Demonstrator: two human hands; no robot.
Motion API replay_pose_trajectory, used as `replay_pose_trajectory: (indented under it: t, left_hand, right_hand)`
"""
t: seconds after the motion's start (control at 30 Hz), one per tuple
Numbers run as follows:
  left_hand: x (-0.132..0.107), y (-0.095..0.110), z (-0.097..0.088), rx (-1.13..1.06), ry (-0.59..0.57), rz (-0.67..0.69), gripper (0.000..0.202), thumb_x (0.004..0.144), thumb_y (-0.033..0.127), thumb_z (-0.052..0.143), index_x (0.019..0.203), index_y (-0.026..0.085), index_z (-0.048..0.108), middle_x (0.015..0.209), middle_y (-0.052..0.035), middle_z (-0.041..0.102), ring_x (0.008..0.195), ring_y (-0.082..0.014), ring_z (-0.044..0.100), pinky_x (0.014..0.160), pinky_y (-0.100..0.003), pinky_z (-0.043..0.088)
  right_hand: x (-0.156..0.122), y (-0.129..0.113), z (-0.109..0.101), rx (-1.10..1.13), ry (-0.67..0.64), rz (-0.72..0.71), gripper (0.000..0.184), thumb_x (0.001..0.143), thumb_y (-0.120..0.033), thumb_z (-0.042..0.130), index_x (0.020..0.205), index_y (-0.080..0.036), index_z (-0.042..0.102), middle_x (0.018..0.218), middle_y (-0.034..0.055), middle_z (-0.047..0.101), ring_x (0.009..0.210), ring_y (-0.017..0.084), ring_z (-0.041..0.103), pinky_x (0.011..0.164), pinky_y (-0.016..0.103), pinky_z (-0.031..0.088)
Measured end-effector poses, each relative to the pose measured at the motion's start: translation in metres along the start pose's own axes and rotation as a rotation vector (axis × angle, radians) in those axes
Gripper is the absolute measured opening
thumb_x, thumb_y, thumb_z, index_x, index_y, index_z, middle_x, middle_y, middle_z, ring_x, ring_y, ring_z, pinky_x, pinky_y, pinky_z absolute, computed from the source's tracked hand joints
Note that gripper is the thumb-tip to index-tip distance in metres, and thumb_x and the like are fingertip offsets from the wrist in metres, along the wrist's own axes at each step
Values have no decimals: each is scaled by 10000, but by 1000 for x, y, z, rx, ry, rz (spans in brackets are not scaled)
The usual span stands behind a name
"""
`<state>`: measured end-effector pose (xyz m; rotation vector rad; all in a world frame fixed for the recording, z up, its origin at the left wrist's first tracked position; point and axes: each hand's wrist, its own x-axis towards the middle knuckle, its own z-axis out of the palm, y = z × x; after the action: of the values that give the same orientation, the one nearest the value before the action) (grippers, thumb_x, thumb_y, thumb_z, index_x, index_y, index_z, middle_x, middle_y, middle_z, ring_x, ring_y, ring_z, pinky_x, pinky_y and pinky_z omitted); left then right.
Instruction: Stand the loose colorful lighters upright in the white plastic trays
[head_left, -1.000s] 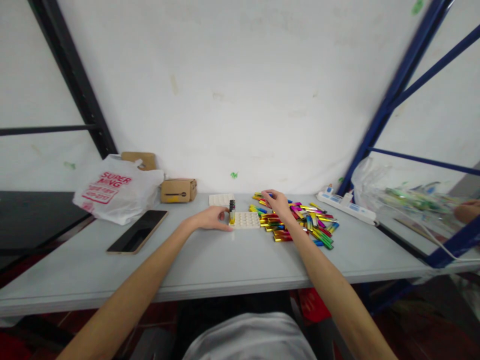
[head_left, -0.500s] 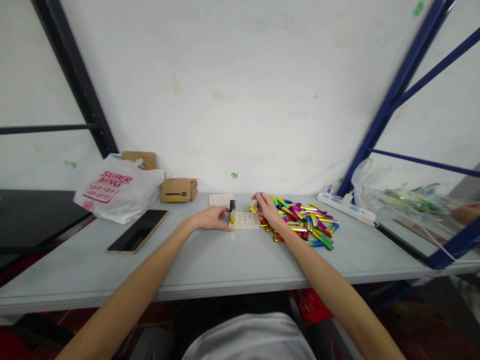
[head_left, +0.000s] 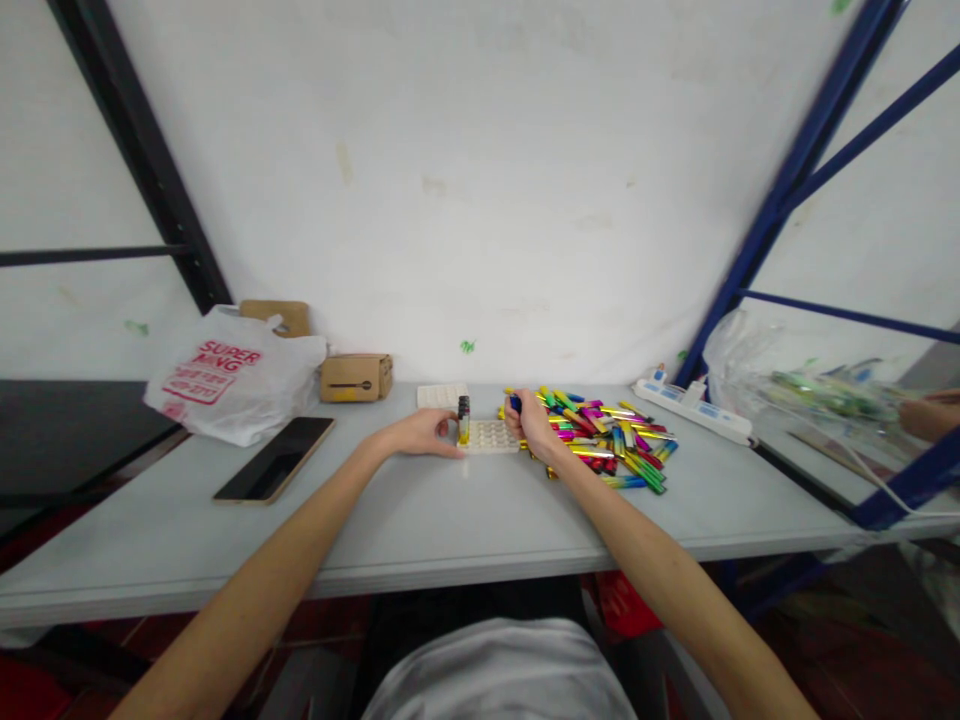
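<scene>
A white dimpled tray (head_left: 489,437) lies on the grey table (head_left: 420,520), with a small black and yellow cylinder (head_left: 464,419) standing upright at its left end. My left hand (head_left: 421,434) rests on the table against the tray's left edge, fingers curled by that cylinder. My right hand (head_left: 531,424) is at the tray's right edge, closed on a small blue piece (head_left: 515,403). Just right of it lies a heap of shiny coloured cylinders (head_left: 604,435). A second white tray (head_left: 441,396) lies behind.
A phone (head_left: 274,459) lies on the table at left, near a white plastic bag (head_left: 229,376) and a small cardboard box (head_left: 356,378). A white power strip (head_left: 691,409) sits at right by a blue rack post (head_left: 780,200). Another person's hand (head_left: 928,416) shows at far right.
My right hand left the heap of coloured cylinders and moved left to the tray's right edge with a blue piece in its fingers. My left hand stayed put.
</scene>
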<state>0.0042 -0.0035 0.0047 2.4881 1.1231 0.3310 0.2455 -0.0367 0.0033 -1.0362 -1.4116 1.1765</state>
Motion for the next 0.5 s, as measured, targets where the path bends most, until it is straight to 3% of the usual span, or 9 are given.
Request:
replay_pose_trajectory:
  t: [0.17, 0.3, 0.5]
  left_hand:
    - [1, -1, 0, 8, -4, -6, 720, 641, 701, 708, 1096, 149, 626, 893, -47, 636, 794, -213, 582, 664, -269, 412]
    - [1, -1, 0, 30, -10, -1, 737, 652, 712, 692, 1112, 141, 619, 899, -50, 634, 782, -211, 584, 663, -273, 414]
    - [1, 0, 1, 30, -4, -7, 705, 639, 716, 694, 1055, 151, 633, 864, -38, 623, 760, -204, 573, 657, -271, 415]
  right_hand:
    - [0, 0, 2, -82, 19, -19, 489, 933, -586, 246, 591, -248, 328, 477, -53, 249, 404, 111, 207, 408, 249, 205]
    - [2, 4, 4, -48, -77, -29, 587, 929, -688, 263, 622, -226, 453, 478, -59, 272, 399, 112, 239, 426, 255, 232]
    - [2, 8, 8, -241, -102, -262, 590, 973, -649, 266, 894, -192, 630, 625, -30, 494, 572, 135, 489, 578, 247, 401]
